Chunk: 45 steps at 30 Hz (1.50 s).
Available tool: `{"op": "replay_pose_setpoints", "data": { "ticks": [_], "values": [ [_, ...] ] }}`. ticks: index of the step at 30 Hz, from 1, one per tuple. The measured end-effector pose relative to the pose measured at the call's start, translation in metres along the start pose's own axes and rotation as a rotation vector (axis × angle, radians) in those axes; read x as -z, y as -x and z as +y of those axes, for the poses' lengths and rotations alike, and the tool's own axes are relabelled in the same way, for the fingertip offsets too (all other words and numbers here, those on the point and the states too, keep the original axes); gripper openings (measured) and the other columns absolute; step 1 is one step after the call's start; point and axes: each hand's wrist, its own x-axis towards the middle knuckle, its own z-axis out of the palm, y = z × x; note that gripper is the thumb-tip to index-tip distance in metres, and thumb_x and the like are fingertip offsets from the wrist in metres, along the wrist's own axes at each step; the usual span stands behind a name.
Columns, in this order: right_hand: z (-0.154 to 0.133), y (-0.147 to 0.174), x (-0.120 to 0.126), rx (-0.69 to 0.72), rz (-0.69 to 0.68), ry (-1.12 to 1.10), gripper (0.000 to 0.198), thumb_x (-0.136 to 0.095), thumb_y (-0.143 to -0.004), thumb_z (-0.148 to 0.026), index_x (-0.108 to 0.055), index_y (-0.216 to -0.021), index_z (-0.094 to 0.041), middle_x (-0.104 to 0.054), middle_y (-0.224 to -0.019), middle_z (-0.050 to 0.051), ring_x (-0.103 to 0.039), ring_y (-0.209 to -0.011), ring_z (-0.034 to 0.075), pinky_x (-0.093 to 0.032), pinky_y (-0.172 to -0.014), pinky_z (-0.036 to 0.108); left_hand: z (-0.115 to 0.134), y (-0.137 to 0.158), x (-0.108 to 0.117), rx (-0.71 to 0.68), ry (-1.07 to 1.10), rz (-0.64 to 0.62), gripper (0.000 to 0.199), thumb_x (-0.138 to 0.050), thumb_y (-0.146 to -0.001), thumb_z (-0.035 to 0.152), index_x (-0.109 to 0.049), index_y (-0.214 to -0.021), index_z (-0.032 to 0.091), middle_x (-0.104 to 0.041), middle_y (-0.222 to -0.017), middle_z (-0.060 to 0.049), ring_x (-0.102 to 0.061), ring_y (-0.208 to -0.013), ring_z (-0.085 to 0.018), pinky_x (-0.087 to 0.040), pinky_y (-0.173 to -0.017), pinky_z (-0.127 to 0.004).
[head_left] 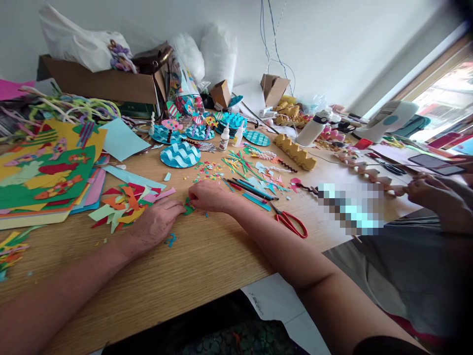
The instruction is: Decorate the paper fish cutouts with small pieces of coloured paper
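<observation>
My left hand (pixel 157 223) rests low over the wooden table, fingers pressed together, its fingertips at the edge of a small green paper piece (pixel 188 207). From the other side my right hand (pixel 210 196) is curled closed on the same piece, which the fingers partly cover. Small blue paper bits (pixel 170 240) lie just below the left hand. Beside that hand is a heap of coloured paper scraps (pixel 123 204). Pencils (pixel 251 190) and red-handled scissors (pixel 290 222) lie right of my right hand.
Stacked coloured paper with fish cut-outs (pixel 55 172) covers the left side. Blue wave-patterned discs (pixel 180 155), glue bottles (pixel 224 137) and a yellow egg-carton strip (pixel 294 152) stand farther back. At the right, another person's hands (pixel 436 195) hold a string of carton pieces.
</observation>
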Motion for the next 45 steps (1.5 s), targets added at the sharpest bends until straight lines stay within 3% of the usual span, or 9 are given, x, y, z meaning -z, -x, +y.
{"op": "replay_pose_setpoints", "data": {
  "ticks": [21,32,45],
  "values": [
    [-0.001,0.004,0.005,-0.003,0.021,-0.050,0.028,-0.042,-0.077,-0.023,-0.066,-0.090,-0.018,-0.067,-0.091,0.006,-0.057,-0.078,0.016,-0.032,-0.058,0.024,0.000,0.001,0.000,-0.002,-0.002,0.001,0.033,-0.031,-0.082,0.013,-0.061,-0.091,0.017,-0.063,-0.094,-0.007,-0.057,-0.093,-0.018,-0.048,-0.083,-0.033],
    [-0.001,0.003,0.004,0.023,0.020,-0.117,0.027,-0.044,-0.075,-0.023,-0.067,-0.088,-0.020,-0.068,-0.085,0.004,-0.058,-0.074,0.014,-0.028,-0.052,0.023,-0.002,0.002,-0.004,-0.040,-0.025,0.035,0.031,-0.031,-0.083,0.012,-0.061,-0.090,0.014,-0.062,-0.091,-0.009,-0.057,-0.089,-0.019,-0.049,-0.079,-0.033],
    [-0.003,0.006,0.009,-0.044,0.041,-0.171,0.028,-0.044,-0.075,-0.024,-0.067,-0.088,-0.019,-0.068,-0.085,0.003,-0.057,-0.072,0.013,-0.029,-0.052,0.022,-0.002,0.003,-0.004,-0.084,-0.042,0.045,0.030,-0.031,-0.081,0.007,-0.059,-0.091,0.013,-0.061,-0.091,-0.008,-0.056,-0.090,-0.019,-0.049,-0.080,-0.033]
  ]
}}
